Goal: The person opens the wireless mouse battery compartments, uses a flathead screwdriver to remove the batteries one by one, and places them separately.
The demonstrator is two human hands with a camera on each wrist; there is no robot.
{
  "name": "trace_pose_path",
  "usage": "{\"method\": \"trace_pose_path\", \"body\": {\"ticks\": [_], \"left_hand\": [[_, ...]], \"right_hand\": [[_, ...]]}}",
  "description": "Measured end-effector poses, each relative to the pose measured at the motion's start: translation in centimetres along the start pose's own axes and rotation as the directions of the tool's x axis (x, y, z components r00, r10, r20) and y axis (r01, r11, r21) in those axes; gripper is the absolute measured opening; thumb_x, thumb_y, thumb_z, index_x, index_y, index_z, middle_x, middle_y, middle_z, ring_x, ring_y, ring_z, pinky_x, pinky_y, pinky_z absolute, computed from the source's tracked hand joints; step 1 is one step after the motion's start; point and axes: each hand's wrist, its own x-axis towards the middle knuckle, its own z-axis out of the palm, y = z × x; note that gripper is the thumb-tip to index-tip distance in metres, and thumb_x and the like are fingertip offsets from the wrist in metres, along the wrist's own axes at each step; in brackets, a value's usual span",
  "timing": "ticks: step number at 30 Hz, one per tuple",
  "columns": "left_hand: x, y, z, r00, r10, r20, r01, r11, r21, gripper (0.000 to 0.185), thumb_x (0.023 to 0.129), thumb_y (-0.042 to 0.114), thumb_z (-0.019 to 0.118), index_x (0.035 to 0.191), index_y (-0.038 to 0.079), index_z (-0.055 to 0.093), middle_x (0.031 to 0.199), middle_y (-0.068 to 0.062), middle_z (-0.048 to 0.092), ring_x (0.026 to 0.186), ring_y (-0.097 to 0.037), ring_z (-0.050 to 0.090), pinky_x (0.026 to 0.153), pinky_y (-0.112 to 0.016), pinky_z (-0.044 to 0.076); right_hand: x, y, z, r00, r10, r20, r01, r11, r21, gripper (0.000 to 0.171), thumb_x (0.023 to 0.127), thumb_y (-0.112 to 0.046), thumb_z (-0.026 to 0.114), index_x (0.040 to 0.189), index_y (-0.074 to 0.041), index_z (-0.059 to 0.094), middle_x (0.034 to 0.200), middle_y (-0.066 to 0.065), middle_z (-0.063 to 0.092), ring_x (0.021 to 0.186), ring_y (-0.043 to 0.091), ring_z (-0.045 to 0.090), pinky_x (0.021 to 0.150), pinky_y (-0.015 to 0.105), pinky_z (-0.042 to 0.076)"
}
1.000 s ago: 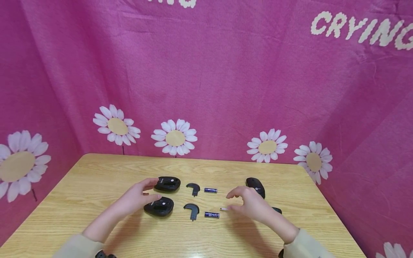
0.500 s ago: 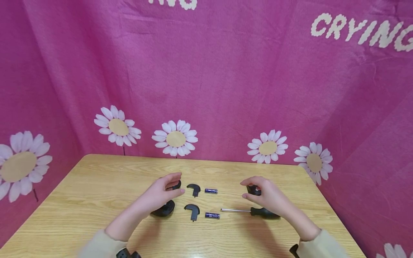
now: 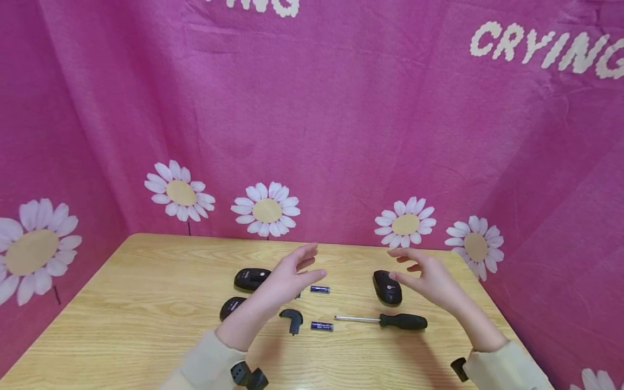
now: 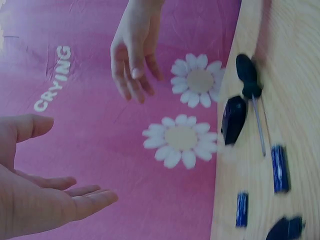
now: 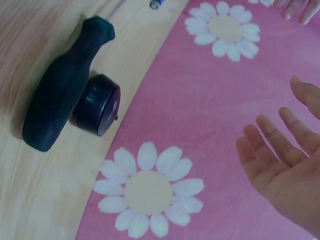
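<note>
Both hands hover above the wooden table point(image 3: 146, 281), palms facing each other and fingers straight, holding nothing. My left hand point(image 3: 294, 271) is over a black battery cover, with two upturned black mice point(image 3: 252, 278) point(image 3: 231, 306) to its left. My right hand point(image 3: 419, 273) floats just right of an upright black mouse point(image 3: 387, 287). A black-handled screwdriver point(image 3: 390, 320) lies below that mouse. Two blue batteries point(image 3: 320, 289) point(image 3: 322, 326) and a second battery cover point(image 3: 291, 319) lie between the hands. The left wrist view shows the open left palm point(image 4: 40, 200) and the right hand point(image 4: 132, 55).
A pink daisy-printed cloth point(image 3: 341, 135) walls the table at the back and both sides. In the right wrist view a small black round cap point(image 5: 97, 111) sits against the screwdriver handle point(image 5: 62, 112), near the table's right edge.
Both hands have lifted off the table and moved away from me, the left one also to the right. The screwdriver and the right mouse now lie uncovered.
</note>
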Motion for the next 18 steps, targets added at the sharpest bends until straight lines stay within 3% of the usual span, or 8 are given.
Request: {"method": "trace_pose_path", "body": {"ticks": [7,13,18], "left_hand": [[1.7,-0.6,3.7,0.999,0.034,-0.031,-0.038,0.990,-0.135,0.064,0.090,0.024,0.063,0.144,0.006,0.034,0.147,-0.014,0.037,0.136,-0.031,0.034,0.108,-0.048,0.033],[3.1,-1.4,6.4,0.995,0.064,-0.073,-0.077,0.980,-0.186,0.065,0.089,0.022,0.065,0.143,0.003,0.035,0.146,-0.014,0.038,0.135,-0.032,0.034,0.110,-0.047,0.030],[4.2,-2.1,8.6,0.995,0.028,-0.091,-0.050,0.969,-0.244,0.066,0.088,0.023,0.066,0.144,0.006,0.033,0.147,-0.010,0.037,0.136,-0.030,0.033,0.111,-0.046,0.029]], "right_hand": [[0.1,1.8,-0.5,0.997,0.074,-0.010,-0.073,0.992,0.103,0.044,0.084,-0.017,0.072,0.123,-0.002,0.057,0.119,0.015,0.061,0.105,0.032,0.060,0.084,0.043,0.054],[0.1,3.4,-0.3,0.993,0.121,0.006,-0.121,0.982,0.146,0.046,0.085,-0.017,0.070,0.126,-0.002,0.055,0.122,0.019,0.059,0.107,0.037,0.059,0.085,0.048,0.052],[-0.2,4.7,-0.1,0.981,0.188,0.050,-0.194,0.965,0.179,0.051,0.088,-0.025,0.067,0.132,-0.004,0.051,0.128,0.018,0.057,0.112,0.036,0.057,0.086,0.043,0.052]]}}
